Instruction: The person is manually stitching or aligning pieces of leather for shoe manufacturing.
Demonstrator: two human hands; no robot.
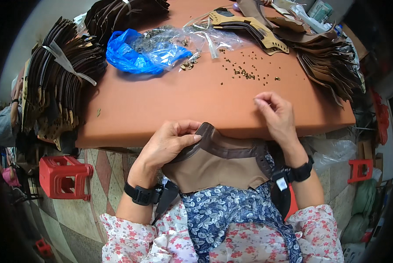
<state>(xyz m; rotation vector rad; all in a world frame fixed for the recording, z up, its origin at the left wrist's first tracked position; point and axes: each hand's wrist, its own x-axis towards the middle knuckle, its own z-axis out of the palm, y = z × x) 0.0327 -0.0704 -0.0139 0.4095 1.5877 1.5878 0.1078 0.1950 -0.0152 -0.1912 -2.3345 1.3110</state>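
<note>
Across my lap lies a brown shoe upper (pixel 218 168), tan inside with dark brown bands and small holes along its right-hand edge. My left hand (pixel 172 140) pinches its upper left corner between thumb and fingers. Raised over the table's near edge, my right hand (pixel 275 111) has its thumb and fingertips pressed together. Whatever they hold, if anything, is too small to make out. Beyond that hand, small brass-coloured eyelets (pixel 247 74) are scattered on the orange-brown tabletop (pixel 161 103).
A blue plastic bag (pixel 124 55) and a clear bag of metal fittings (pixel 161 39) lie at the back. Tied stacks of dark uppers (pixel 51 87) stand left; more brown pieces (pixel 328 57) lie right. Red stools (pixel 62 177) are on the tiled floor.
</note>
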